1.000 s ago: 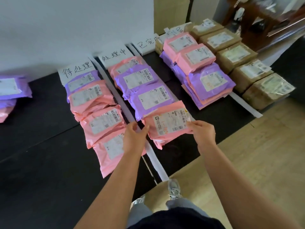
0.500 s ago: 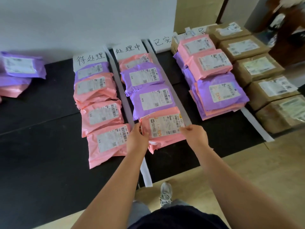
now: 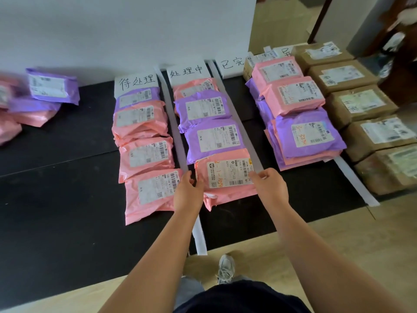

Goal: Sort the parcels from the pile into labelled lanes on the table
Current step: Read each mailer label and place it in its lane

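Left hand [image 3: 188,193], right hand [image 3: 270,188]: apart, each gripping an edge of pink parcel [image 3: 225,177]. Black table [image 3: 56,211]; white wall [image 3: 112,30] at 12 o'clock; wooden floor [image 3: 349,240] at 4 o'clock.

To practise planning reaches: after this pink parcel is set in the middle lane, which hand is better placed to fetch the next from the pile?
Probably the left hand: it holds the left edge of the pink parcel, nearer the pile at far left; the right hand would have to cross the body.
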Demonstrator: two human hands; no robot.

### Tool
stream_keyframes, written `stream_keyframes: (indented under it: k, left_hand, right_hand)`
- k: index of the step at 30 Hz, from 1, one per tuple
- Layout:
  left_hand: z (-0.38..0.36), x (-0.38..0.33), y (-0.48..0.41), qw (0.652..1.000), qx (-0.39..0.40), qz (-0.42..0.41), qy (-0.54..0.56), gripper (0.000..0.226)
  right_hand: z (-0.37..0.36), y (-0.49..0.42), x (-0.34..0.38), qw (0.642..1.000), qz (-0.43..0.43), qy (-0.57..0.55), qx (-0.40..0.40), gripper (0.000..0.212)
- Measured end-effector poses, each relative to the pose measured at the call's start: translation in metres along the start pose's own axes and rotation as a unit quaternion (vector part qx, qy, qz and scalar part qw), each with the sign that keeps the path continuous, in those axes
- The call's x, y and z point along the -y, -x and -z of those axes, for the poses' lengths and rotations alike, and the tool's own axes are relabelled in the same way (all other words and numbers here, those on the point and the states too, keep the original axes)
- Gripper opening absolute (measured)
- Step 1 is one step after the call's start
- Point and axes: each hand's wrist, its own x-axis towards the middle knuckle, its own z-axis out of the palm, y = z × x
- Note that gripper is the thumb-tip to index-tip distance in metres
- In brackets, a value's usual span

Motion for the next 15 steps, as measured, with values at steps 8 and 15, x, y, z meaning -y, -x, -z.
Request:
stream_keyframes:
  k: [8,15]
  left_hand:
    - [0.027,0.004,0.012,0.998,-0.031,-0.008,0.044,0.041]
    - [0.082,0.026,0.011,0.993,-0.063,-0.01,0.095,0.041]
  right_hand:
    - [-0.011,0.025,0.022,0.996,0.082,-0.016,-0.036,0.02]
    - [-0.047,0.063,0.064,0.989,0.143,-0.021,-0.012,0.014]
